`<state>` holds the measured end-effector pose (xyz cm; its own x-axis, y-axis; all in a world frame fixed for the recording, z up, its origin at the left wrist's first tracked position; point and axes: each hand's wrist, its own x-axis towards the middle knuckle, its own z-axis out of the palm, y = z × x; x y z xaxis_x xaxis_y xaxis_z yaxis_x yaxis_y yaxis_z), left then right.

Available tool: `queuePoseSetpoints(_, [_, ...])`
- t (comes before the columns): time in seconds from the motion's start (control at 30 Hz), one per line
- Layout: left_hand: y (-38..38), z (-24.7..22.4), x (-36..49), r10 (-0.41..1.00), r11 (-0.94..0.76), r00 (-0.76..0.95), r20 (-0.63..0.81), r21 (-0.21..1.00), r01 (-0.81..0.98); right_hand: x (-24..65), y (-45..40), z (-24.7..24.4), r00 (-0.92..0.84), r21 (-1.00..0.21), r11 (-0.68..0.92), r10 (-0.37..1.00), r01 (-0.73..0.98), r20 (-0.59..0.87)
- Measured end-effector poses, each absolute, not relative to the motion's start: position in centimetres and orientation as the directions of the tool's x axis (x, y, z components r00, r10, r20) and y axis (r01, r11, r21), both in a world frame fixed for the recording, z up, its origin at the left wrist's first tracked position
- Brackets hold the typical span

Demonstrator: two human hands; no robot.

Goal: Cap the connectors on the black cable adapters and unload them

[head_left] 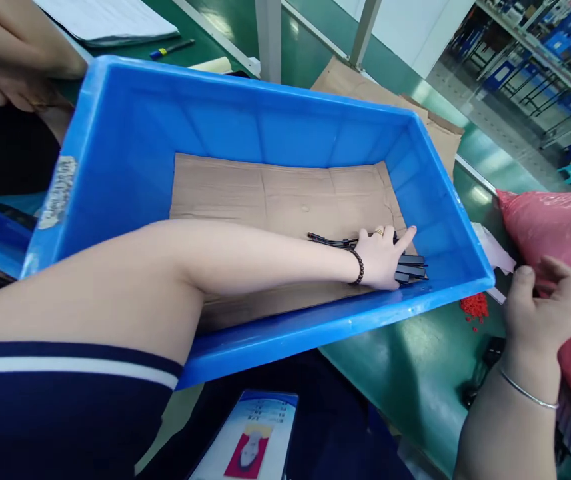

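My left hand (382, 257) reaches into a large blue bin (285, 127) and lies over a small bundle of black parts (412, 269) with thin black cables (328, 241) at the bin's right end. Its fingers are spread on top of the parts, and the fingertips are partly hidden. Flattened cardboard (285, 200) lines the bin's floor. Outside the bin, on the right, my right hand (548, 300) is raised with its fingers curled, beside a red plastic bag (555, 227). What its fingers hold, if anything, is hidden.
Another person's arms (25, 53) rest at the upper left, near papers (110, 20) and a marker (171, 49). Small red pieces (475, 307) lie right of the bin. Cardboard (365, 87) and a metal post (268, 40) stand behind it. A badge (250, 433) hangs below.
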<state>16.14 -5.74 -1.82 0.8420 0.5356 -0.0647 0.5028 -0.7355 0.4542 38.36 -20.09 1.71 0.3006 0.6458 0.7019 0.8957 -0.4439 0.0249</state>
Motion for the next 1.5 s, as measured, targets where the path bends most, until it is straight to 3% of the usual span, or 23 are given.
queuePoseSetpoints(0.1, [-6.0, -2.1, 16.8, 0.482, -0.783, 0.876, -0.014, 0.443, 0.437, 35.0, -18.2, 4.7, 0.135, 0.08, -0.313, 0.609, 0.946, 0.782])
queuePoseSetpoints(0.2, [-4.6, -2.2, 17.1, 0.449, -0.8, 0.893, -0.001, 0.444, 0.403, 32.3, -16.1, 6.1, 0.074, 0.077, -0.176, 0.716, 0.981, 0.694])
queuePoseSetpoints(0.27, [-2.7, -2.4, 17.0, 0.506, -0.78, 0.862, -0.003, 0.425, 0.459, 30.9, -14.4, 6.3, 0.073, -0.005, -0.084, 0.834, 0.996, 0.547])
queuePoseSetpoints(0.37, [0.6, -2.7, 16.3, 0.645, -0.696, 0.764, -0.018, 0.4, 0.597, 29.4, -10.6, 6.1, 0.078, -0.094, -0.06, 0.977, 0.994, 0.201])
queuePoseSetpoints(0.5, [2.7, -2.7, 14.9, 0.756, -0.555, 0.652, -0.062, 0.468, 0.688, 28.2, -4.6, 5.3, 0.124, 0.088, -0.105, 0.959, 0.991, -0.253])
queuePoseSetpoints(0.57, [2.5, -2.6, 14.0, 0.777, -0.514, 0.625, -0.076, 0.498, 0.699, 27.4, -2.4, 4.8, 0.135, 0.179, -0.071, 0.916, 0.981, -0.377])
queuePoseSetpoints(0.63, [1.9, -2.9, 13.2, 0.768, -0.512, 0.637, -0.062, 0.538, 0.67, 26.5, -1.1, 4.3, 0.109, 0.188, -0.032, 0.9, 0.982, -0.422])
queuePoseSetpoints(0.77, [1.0, -4.0, 12.8, 0.738, -0.56, 0.675, -0.01, 0.549, 0.62, 25.1, -1.2, 4.7, -0.032, -0.041, 0.017, 0.912, 0.999, -0.41])
queuePoseSetpoints(0.83, [0.7, -4.4, 13.0, 0.759, -0.562, 0.651, 0.008, 0.512, 0.649, 25.8, -2.9, 6.0, -0.044, -0.167, -0.005, 0.956, 0.986, -0.289])
queuePoseSetpoints(0.93, [0.7, -4.7, 13.4, 0.767, -0.569, 0.641, 0.012, 0.475, 0.672, 28.5, -8.4, 7.5, 0.169, -0.235, -0.132, 0.975, 0.963, 0.144])
queuePoseSetpoints(1.03, [1.0, -4.8, 13.7, 0.727, -0.634, 0.685, 0.04, 0.42, 0.649, 31.6, -16.6, 5.6, 0.412, -0.313, -0.281, 0.74, 0.907, 0.531])
queuePoseSetpoints(1.07, [1.1, -4.9, 13.8, 0.712, -0.657, 0.7, 0.051, 0.401, 0.639, 32.3, -19.4, 3.9, 0.471, -0.338, -0.334, 0.702, 0.88, 0.533])
queuePoseSetpoints(1.17, [1.2, -5.0, 14.3, 0.693, -0.682, 0.719, 0.056, 0.372, 0.629, 32.6, -26.2, -3.1, 0.437, -0.317, -0.37, 0.882, 0.873, 0.175])
queuePoseSetpoints(1.2, [1.2, -5.1, 14.4, 0.695, -0.679, 0.717, 0.048, 0.372, 0.633, 32.1, -27.7, -5.4, 0.424, -0.3, -0.371, 0.896, 0.879, 0.134])
queuePoseSetpoints(1.33, [1.4, -4.9, 14.8, 0.695, -0.666, 0.718, 0.019, 0.392, 0.634, 29.0, -30.2, -10.1, 0.492, -0.265, -0.439, 0.85, 0.859, 0.189])
queuePoseSetpoints(1.5, [2.8, -3.0, 13.8, 0.584, -0.684, 0.8, -0.136, 0.448, 0.576, 31.0, -29.0, -7.9, 0.42, -0.155, -0.403, 0.902, 0.902, 0.098])
